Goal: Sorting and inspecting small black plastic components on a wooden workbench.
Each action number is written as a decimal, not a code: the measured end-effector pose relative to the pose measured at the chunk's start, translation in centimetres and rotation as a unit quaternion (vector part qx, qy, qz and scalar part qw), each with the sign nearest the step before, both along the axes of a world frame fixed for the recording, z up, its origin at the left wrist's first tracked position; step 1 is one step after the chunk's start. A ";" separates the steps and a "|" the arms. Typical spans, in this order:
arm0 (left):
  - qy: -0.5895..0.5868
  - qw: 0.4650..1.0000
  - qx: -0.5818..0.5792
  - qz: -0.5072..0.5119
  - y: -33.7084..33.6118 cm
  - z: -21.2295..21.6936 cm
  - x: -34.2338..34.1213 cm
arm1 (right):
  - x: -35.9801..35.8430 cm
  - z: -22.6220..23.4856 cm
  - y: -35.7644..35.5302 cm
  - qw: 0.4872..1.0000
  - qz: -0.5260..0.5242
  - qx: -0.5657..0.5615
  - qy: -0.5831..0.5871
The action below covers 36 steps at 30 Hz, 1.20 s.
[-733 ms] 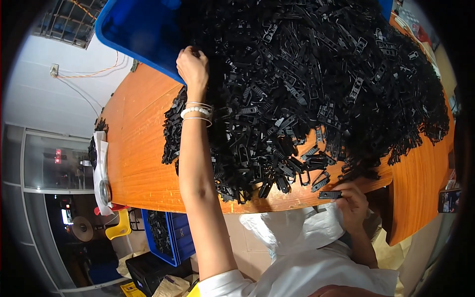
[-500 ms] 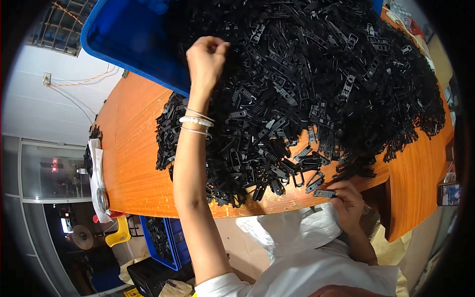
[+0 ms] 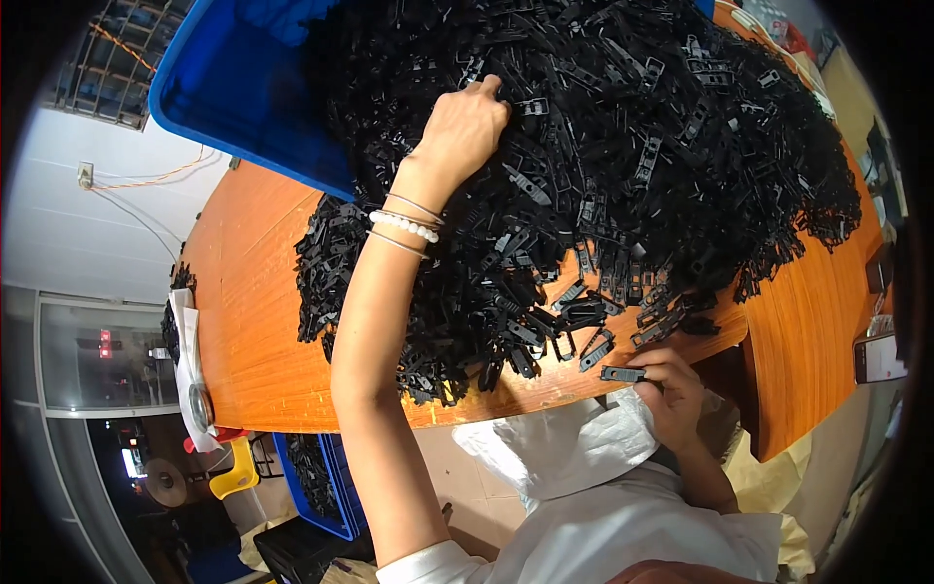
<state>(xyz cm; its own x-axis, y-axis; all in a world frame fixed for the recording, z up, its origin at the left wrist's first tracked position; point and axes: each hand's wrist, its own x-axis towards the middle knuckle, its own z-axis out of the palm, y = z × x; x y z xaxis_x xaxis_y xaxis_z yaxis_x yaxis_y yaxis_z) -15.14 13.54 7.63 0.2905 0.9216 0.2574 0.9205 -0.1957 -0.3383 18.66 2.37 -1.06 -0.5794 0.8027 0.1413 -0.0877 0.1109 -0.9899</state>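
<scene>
A big heap of black plastic clip-like parts [image 3: 545,180] covers much of the wooden table. Over the upper middle of this heap is my left hand [image 3: 463,128], its fingers bent and drawn together. Its fingertips are hidden, so what they hold cannot be made out. By the table's near edge, my right hand [image 3: 675,397] pinches one black plastic clip [image 3: 623,374] between thumb and fingers. The clip is flat and long, with a ridged face. A few loose parts lie just beyond it, among them a single clip [image 3: 596,350].
A blue bin [image 3: 243,161] lies tipped at the upper left, with parts spilling from it. White plastic sheeting [image 3: 516,453] hangs below the near edge of the table [image 3: 263,321]. A second blue bin [image 3: 341,487] with parts stands on the floor. A phone [image 3: 880,358] is at the far right.
My left hand has moved right across the heap, its fingers now pointing down into the parts. My right hand still holds the clip. The whole view has shifted slightly.
</scene>
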 end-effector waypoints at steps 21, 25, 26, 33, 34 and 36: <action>-0.818 0.573 -0.001 0.043 -16.1 -5.8 15.7 | 0.3 0.2 0.5 0.981 -0.094 -0.161 0.060; -0.870 0.486 -0.012 0.081 -19.5 -8.8 20.3 | -0.1 1.6 -0.2 0.966 -0.033 -0.253 0.034; -0.871 0.484 -0.013 0.081 -19.7 -9.0 20.9 | 0.0 1.2 -0.7 0.967 -0.032 -0.249 0.035; -0.843 0.528 0.002 0.106 -21.1 -9.4 21.3 | -0.2 1.0 -2.3 0.984 -0.042 -0.175 -0.005; -0.874 0.479 -0.039 0.075 -21.3 -9.4 20.8 | -0.1 0.9 -2.3 0.984 -0.042 -0.174 -0.006; -0.928 0.352 -0.094 0.082 -21.5 -8.4 20.4 | -0.1 0.6 -2.3 0.997 -0.035 -0.037 -0.060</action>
<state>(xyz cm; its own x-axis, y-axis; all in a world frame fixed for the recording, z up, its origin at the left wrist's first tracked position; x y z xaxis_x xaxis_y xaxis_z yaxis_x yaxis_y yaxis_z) 5.29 -7.96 -0.78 -0.2782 0.9384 -0.2048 -0.4721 0.0521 0.8800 18.54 0.05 -0.42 -0.5301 0.8478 0.0132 0.0375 0.0389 -0.9985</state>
